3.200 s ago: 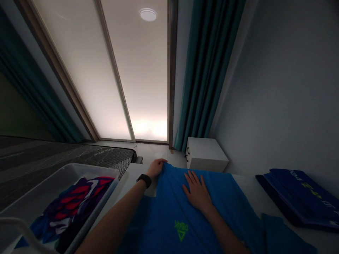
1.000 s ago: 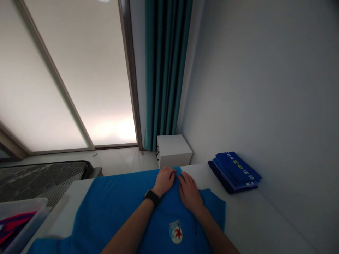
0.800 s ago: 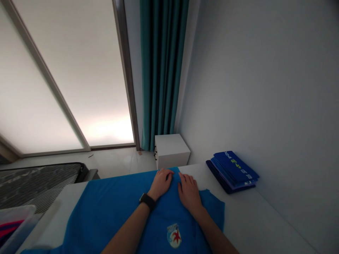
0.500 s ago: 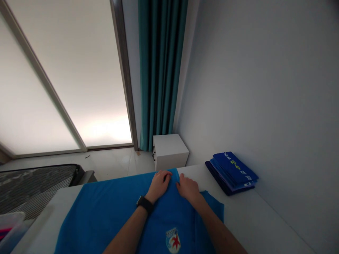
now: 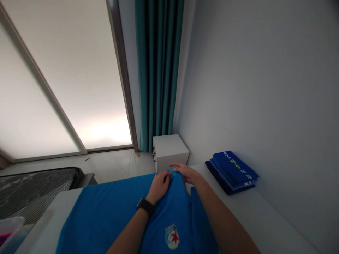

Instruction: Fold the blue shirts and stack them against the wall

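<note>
Right at the near side, the blue shirt (image 5: pixel 106 215) lies spread across the white desk (image 5: pixel 238 218), its badge (image 5: pixel 172 237) with a red star facing up, and I'm taking that shirt as my landmark. My left hand (image 5: pixel 159 184), black watch (image 5: pixel 146 205) on the wrist, is on the shirt's far edge; its fingers are curled close together, and I can't tell whether that grip pinches any cloth. My right hand (image 5: pixel 184 172) is just beside it at the same edge, one finger stretched out and the others bent around the raised cloth; whether this grip is clamped, I can't tell from here. Below that hand, a narrow fold stands up along the shirt's right side.

Over to the left of the shirt, a translucent bin (image 5: pixel 16 221) pokes into view with red cloth (image 5: pixel 5 236) inside. Right of the shirt, a folded blue stack (image 5: pixel 233 171) with white and yellow print sits on the desk.

Farther out, the grey mattress (image 5: pixel 39 187) is beyond the shirt to the left, and the white cabinet (image 5: pixel 171 146) is past its far edge. Behind that hangs the teal curtain (image 5: pixel 159 70), with bright frosted doors (image 5: pixel 79 88) to its left.
</note>
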Motion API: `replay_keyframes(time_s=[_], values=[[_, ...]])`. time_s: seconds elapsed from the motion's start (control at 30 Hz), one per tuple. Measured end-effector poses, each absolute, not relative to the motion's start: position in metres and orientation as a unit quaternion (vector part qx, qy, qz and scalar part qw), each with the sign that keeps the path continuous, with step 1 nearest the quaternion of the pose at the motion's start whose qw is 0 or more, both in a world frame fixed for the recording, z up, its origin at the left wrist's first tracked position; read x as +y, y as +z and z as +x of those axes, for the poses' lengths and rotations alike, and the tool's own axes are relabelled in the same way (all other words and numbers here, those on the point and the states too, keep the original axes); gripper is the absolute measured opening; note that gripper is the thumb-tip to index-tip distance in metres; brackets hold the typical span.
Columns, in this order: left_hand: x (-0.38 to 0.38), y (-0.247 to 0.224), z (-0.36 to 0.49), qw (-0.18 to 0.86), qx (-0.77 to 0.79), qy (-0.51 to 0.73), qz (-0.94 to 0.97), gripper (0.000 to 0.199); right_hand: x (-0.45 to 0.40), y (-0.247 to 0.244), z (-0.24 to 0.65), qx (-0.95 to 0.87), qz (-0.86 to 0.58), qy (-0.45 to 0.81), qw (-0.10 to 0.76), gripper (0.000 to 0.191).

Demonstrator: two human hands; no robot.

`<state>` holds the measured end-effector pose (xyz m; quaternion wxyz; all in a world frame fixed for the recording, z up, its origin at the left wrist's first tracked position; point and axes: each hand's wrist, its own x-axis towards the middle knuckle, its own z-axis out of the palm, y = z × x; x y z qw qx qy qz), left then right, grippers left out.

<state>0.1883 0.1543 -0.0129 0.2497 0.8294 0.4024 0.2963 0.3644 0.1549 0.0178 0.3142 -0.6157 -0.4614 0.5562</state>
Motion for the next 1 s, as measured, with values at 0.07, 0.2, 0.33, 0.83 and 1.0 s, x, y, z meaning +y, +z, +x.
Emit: replay_keyframes(time_s=[0.07,0.2,0.33,0.83,1.0], values=[[0.151,-0.011,0.188,0.207,0.401,0.282,0.847,0.028,0.155,0.018,0.368,-0.45,-0.609,0.558,0.34,0.035],[0.143,-0.01,0.191,0.101,0.385,0.232,0.887,0.033,0.145,0.013,0.373,-0.426,-0.629,0.536,0.368,0.033],[0.139,-0.013,0.195,0.059,0.373,0.187,0.907,0.038,0.121,0.011,0.372,-0.439,-0.641,0.54,0.323,0.053],[0.142,-0.021,0.196,0.051,0.377,0.173,0.909,0.045,0.083,0.004,0.385,-0.565,-0.749,0.302,0.168,0.057],[0.143,-0.023,0.196,0.053,0.373,0.179,0.909,0.045,0.127,0.014,0.381,-0.515,-0.74,0.374,0.215,0.047]])
